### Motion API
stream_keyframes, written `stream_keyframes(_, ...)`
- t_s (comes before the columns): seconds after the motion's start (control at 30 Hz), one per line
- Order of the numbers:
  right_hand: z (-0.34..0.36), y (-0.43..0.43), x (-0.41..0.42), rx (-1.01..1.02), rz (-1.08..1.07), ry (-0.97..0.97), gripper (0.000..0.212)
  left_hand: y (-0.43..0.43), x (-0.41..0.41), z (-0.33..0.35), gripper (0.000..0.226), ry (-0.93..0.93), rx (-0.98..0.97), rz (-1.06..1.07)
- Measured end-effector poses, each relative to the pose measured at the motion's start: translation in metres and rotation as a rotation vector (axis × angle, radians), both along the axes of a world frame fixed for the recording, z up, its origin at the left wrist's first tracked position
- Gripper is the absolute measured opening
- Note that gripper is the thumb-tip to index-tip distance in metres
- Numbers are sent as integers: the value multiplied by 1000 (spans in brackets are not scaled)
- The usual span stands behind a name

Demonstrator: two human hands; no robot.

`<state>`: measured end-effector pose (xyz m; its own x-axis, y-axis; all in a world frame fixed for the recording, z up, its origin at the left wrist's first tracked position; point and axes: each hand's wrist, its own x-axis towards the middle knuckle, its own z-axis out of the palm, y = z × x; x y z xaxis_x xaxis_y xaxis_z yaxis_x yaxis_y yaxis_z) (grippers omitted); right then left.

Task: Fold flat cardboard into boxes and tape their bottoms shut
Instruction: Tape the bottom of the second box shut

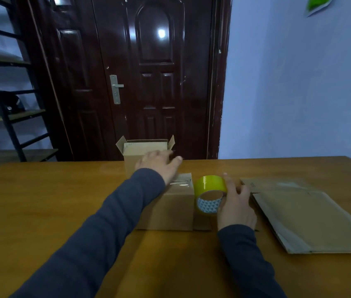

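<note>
On a bench point(41, 201), the left hand point(159, 166) lies open against the far box point(146, 150). The right hand point(234, 203) grips tape point(210, 187) beside the near box point(170, 209). Flat cardboard point(312, 218) lies to the right.

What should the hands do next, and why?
Probably set the tape roll down: the near box already shows shiny tape across its top, the right hand holds the roll beside it, and the left hand reaches toward the open box behind.

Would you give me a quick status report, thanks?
Left hand on far box. Right hand holds tape beside taped box. Flat cardboard at right.
</note>
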<state>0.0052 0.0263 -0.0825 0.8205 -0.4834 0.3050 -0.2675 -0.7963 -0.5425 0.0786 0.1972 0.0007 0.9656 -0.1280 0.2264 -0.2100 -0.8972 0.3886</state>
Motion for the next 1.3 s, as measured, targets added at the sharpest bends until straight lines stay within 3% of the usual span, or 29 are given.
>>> stream_keyframes(0.13, 0, -2, 1, 15, 16, 30, 63, -12, 8, -19, 83, 269, 321, 12)
stream_keyframes(0.33, 0, -5, 3, -2, 26, 67, 68, -13, 4, -12, 100, 305, 368, 18)
stream_keyframes(1.07, -5, -7, -3, -281, 144, 55, 83, -15, -1, -16, 71, 251, 316, 59)
stream_keyframes(1.2, -4, -25, -18, 25, 233, -162, 89, -15, -1, -16, 72, 228, 328, 53)
stream_keyframes(1.3, 8, -44, -37, 214, 133, -489, 66, -14, -1, -17, 73, 216, 331, 35)
